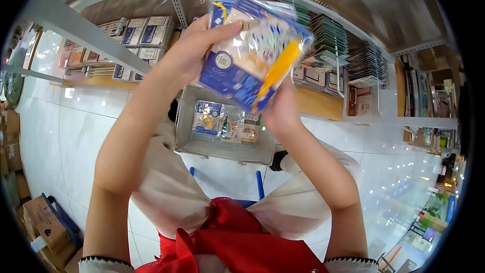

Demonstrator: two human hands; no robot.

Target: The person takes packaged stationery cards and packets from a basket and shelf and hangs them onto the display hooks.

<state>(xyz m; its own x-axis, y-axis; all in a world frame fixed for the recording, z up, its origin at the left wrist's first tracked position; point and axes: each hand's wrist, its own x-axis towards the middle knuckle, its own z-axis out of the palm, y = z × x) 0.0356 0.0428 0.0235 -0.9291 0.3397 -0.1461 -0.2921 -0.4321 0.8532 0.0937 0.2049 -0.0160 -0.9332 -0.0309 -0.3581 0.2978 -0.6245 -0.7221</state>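
Observation:
My left hand (199, 43) grips several blue packets in clear plastic sleeves (227, 78), its thumb lying across the front. Cream and yellow areas and a round pale label show on the top packet. From below, my right hand (284, 108) holds the lower right edge; its fingers are mostly hidden behind the packets. They are raised in front of the shelf, tilted and a little blurred. Beneath them on the floor stands a grey bin (222, 152) with a blue packet (207, 117) and other wrapped packets (232, 127) at its bottom.
A metal-framed shelf (316, 102) spans the front, with boxed packets (146, 30) at left and rows of hanging packets (328, 40) at right. Cardboard boxes (48, 222) are at lower left. Blue stool legs (259, 184) show between my knees.

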